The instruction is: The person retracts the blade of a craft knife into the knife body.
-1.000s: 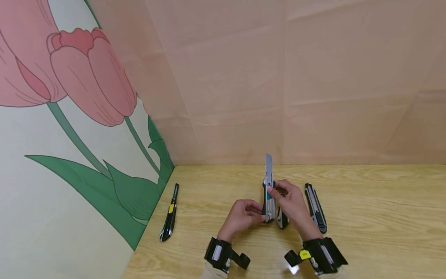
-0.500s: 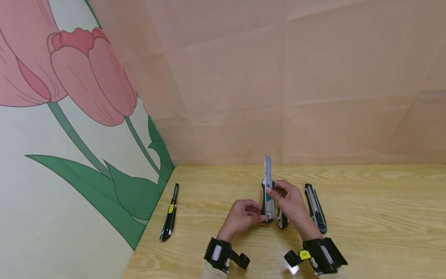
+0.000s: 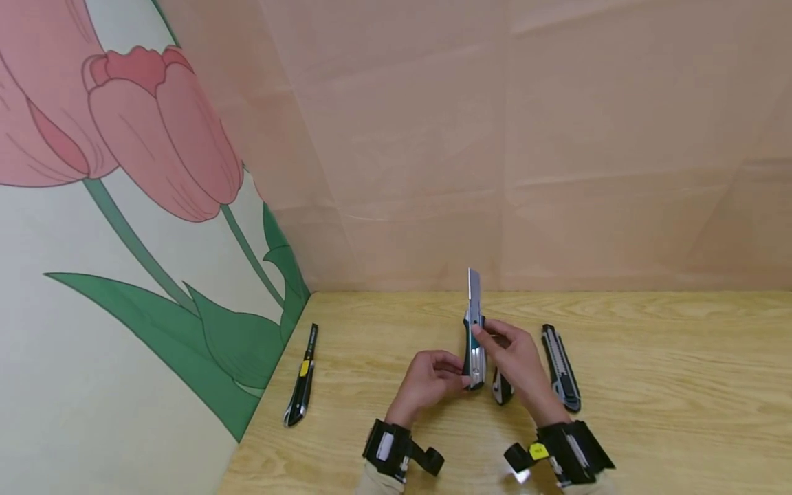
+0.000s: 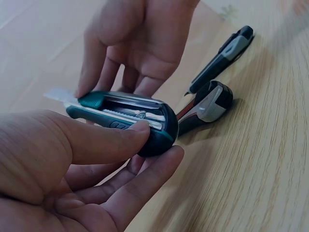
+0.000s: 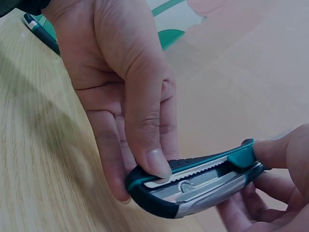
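Both hands hold one box cutter (image 3: 476, 370), black and green with silver metal, over the wooden table. Its wide blade (image 3: 474, 289) sticks out far, pointing away from me. My left hand (image 3: 427, 379) pinches the butt end, thumb on top and fingers beneath. Around the front part is my right hand (image 3: 518, 361), its thumb against the green slider (image 5: 243, 155). In the left wrist view, that slider sits at the front of its slot, near the blade. Just behind the butt in that view lies a second cutter (image 4: 211, 104) with a grey-and-black end, partly hidden.
A grey-and-black cutter (image 3: 561, 371) lies on the table (image 3: 680, 385) beyond my right wrist. Far left is a slim black cutter (image 3: 301, 385) with a yellow slider. A brown sheet (image 3: 495, 172) covers the back wall, and a tulip-print panel (image 3: 167, 137) stands left.
The box cutter has risen slightly and shifted a little left, with the hands keeping their hold. The other cutters lie as before.
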A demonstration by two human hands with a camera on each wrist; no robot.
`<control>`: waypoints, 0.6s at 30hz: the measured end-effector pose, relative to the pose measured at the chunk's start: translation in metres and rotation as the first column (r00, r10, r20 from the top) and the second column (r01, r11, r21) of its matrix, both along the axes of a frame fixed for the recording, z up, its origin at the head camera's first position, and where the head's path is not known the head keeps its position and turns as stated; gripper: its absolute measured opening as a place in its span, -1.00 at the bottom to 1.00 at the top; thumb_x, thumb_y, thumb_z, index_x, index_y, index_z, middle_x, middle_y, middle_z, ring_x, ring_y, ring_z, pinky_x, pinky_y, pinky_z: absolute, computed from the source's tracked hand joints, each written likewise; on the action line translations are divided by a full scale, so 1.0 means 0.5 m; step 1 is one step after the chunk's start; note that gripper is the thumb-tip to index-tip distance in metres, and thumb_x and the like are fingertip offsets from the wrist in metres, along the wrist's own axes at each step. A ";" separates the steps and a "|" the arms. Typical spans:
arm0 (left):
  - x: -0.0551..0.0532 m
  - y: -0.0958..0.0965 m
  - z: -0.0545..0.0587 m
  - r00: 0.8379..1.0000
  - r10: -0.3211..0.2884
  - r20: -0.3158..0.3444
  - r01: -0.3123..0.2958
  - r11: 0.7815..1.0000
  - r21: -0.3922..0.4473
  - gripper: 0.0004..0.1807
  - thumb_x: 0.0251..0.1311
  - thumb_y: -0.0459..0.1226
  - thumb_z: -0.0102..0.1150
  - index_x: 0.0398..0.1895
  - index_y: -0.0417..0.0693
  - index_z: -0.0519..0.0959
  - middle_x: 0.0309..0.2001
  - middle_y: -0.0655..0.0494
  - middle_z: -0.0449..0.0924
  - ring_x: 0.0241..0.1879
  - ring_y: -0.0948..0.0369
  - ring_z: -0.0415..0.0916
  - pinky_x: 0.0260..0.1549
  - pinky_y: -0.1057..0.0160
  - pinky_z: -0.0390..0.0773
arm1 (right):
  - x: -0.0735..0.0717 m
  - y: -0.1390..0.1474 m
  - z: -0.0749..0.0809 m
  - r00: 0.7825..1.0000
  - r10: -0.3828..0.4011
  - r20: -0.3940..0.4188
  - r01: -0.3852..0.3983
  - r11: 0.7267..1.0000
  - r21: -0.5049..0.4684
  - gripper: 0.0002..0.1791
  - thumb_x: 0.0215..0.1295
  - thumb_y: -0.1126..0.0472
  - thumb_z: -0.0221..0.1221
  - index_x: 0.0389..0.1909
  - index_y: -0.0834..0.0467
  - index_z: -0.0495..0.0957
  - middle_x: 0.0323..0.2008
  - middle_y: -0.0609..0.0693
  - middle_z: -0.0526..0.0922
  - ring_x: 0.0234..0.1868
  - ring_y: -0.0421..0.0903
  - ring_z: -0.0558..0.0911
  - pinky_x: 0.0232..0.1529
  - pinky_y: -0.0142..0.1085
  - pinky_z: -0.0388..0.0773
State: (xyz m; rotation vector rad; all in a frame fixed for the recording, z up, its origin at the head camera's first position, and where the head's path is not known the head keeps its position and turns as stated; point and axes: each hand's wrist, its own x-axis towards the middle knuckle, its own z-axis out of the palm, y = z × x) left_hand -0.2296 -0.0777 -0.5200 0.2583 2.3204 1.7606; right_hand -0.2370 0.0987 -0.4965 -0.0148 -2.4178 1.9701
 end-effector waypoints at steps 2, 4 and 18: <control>0.005 0.003 0.012 1.000 0.004 -0.001 -0.004 1.000 0.001 -0.75 -0.08 -0.36 0.39 -0.27 -0.16 0.63 -0.30 -0.03 0.70 -0.31 0.07 0.66 -0.25 0.05 0.66 | 0.001 -0.001 0.001 1.000 -0.004 0.013 0.004 1.000 0.008 -0.39 0.21 -0.28 0.07 0.12 0.06 0.52 0.01 0.13 0.60 -0.11 0.01 0.50 -0.11 -0.16 0.44; 0.006 0.004 0.013 1.000 0.005 -0.004 -0.005 1.000 0.004 -0.74 -0.08 -0.37 0.38 -0.25 -0.18 0.62 -0.30 -0.07 0.70 -0.30 0.04 0.66 -0.24 0.00 0.66 | 0.003 -0.003 0.001 1.000 -0.013 0.014 0.013 1.000 0.013 -0.38 0.20 -0.28 0.07 0.11 0.07 0.53 0.01 0.13 0.60 -0.12 0.01 0.49 -0.13 -0.17 0.46; 0.000 0.008 -0.002 1.000 -0.015 0.017 0.015 0.999 0.042 -0.77 -0.09 -0.36 0.40 -0.30 -0.08 0.64 -0.34 0.06 0.70 -0.37 0.21 0.65 -0.31 0.11 0.69 | 0.006 0.000 0.007 0.998 -0.017 -0.060 0.019 0.999 0.042 -0.57 0.28 -0.06 0.13 0.01 0.15 0.56 -0.10 0.16 0.60 -0.25 -0.01 0.49 -0.37 -0.30 0.43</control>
